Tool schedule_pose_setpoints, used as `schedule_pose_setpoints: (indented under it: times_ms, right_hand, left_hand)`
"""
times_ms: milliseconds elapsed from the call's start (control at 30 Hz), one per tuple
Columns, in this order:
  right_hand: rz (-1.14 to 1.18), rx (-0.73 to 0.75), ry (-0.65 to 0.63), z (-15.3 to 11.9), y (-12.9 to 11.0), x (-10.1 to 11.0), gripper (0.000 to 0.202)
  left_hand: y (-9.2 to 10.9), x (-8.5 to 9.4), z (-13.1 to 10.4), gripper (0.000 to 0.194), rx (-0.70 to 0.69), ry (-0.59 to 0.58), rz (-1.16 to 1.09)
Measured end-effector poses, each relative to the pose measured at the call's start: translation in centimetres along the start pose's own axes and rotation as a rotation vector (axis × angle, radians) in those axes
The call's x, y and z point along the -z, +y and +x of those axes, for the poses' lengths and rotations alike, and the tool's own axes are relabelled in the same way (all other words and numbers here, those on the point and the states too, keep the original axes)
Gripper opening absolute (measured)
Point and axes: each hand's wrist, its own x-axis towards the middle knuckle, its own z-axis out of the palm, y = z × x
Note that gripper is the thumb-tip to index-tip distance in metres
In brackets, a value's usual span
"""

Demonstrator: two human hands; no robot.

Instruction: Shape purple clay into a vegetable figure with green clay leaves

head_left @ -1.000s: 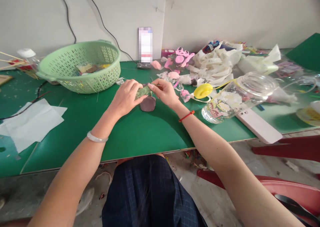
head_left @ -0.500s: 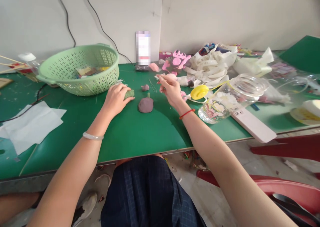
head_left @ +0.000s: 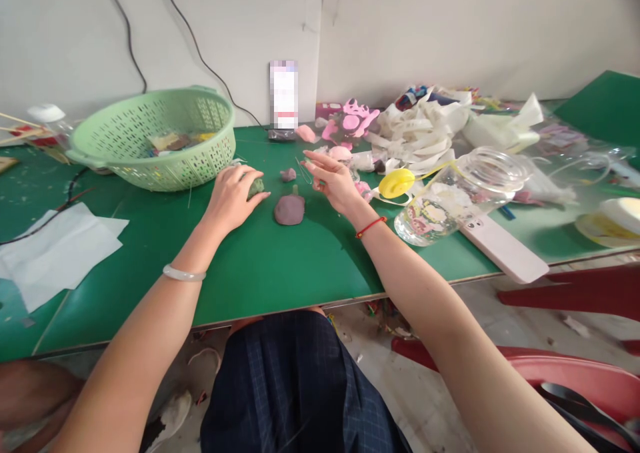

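My left hand (head_left: 231, 198) rests on the green table (head_left: 260, 266) and grips a small lump of green clay (head_left: 256, 186). A flat purple clay lump (head_left: 289, 209) lies just right of it, with a tiny purple bit (head_left: 288, 174) behind. Over a thin wire (head_left: 302, 169), my right hand (head_left: 333, 180) hovers open, fingers spread and holding nothing. A pale bangle sits on my left wrist, a red cord on my right.
A light green basket (head_left: 155, 136) stands at the back left, white paper (head_left: 55, 250) at the left edge. A clear jar (head_left: 463, 193) lies on its side by a yellow lid (head_left: 397, 182) and a white phone (head_left: 505, 248). Pink cutouts and plastic scraps crowd the back right.
My hands came apart from the green clay. The left carried it down to the table on the left; the right lifted away, then opened and lowered over the wire.
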Motion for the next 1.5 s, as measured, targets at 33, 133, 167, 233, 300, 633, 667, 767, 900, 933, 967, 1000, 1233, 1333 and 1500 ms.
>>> schedule_pose_setpoints:
  times_ms: [33, 133, 167, 233, 300, 633, 667, 767, 900, 933, 967, 1000, 1233, 1333, 1500]
  right_hand:
    - [-0.008, 0.006, -0.007, 0.0, 0.0, -0.1, 0.057]
    - [-0.026, 0.045, -0.031, 0.0, 0.1, -0.4, 0.054]
    - [-0.036, 0.065, -0.044, 0.0, 0.1, -0.6, 0.052]
    - [-0.071, 0.102, -0.086, -0.2, 0.0, -1.2, 0.047]
    - [-0.107, 0.122, -0.142, -0.5, 0.0, -1.7, 0.046]
    - [-0.123, 0.106, -0.153, -1.2, -0.9, -2.6, 0.067]
    - [-0.123, 0.1, -0.146, -1.2, -1.0, -2.6, 0.069]
    - [-0.119, 0.084, -0.144, -1.3, -1.2, -2.7, 0.07]
    - [-0.094, 0.091, -0.157, -1.5, -1.3, -3.0, 0.066]
    - [-0.076, 0.102, -0.167, -1.6, -1.3, -3.1, 0.065]
    - [-0.056, 0.112, -0.182, -1.6, -1.3, -3.1, 0.064]
    - [-0.038, 0.12, -0.201, -1.7, -1.2, -3.2, 0.064]
    - [-0.021, 0.09, -0.312, -1.9, -0.6, -3.6, 0.065]
    - [-0.028, 0.097, -0.32, -1.9, -0.5, -3.6, 0.066]
    - [-0.081, 0.117, -0.258, -2.1, -1.0, -3.6, 0.063]
  left_hand:
    - [0.0, 0.0, 0.0, 0.036, -0.003, 0.0, -0.004]
    - [0.2, 0.0, 0.0, 0.037, -0.023, 0.012, -0.011]
    - [0.3, 0.0, 0.0, 0.039, -0.031, 0.021, -0.015]
    - [0.6, 0.1, 0.1, 0.042, -0.049, 0.036, -0.027]
    - [1.1, 0.3, 0.1, 0.045, -0.07, 0.04, -0.041]
    - [2.9, 1.0, 0.2, 0.04, -0.138, -0.009, -0.052]
    - [2.9, 1.0, 0.2, 0.04, -0.137, -0.005, -0.049]
    - [2.7, 1.0, 0.2, 0.04, -0.139, 0.003, -0.048]
    - [2.9, 0.8, 0.2, 0.041, -0.142, 0.017, -0.052]
    - [3.1, 0.8, 0.2, 0.042, -0.145, 0.022, -0.05]
    - [3.2, 0.8, 0.2, 0.043, -0.149, 0.029, -0.05]
    - [3.4, 0.7, 0.1, 0.044, -0.153, 0.035, -0.052]
    - [3.7, 0.4, 0.1, 0.037, -0.166, 0.065, -0.109]
    - [3.4, 0.3, 0.1, 0.035, -0.174, 0.102, -0.123]
    - [3.4, 0.4, 0.2, 0.023, -0.152, 0.134, -0.12]
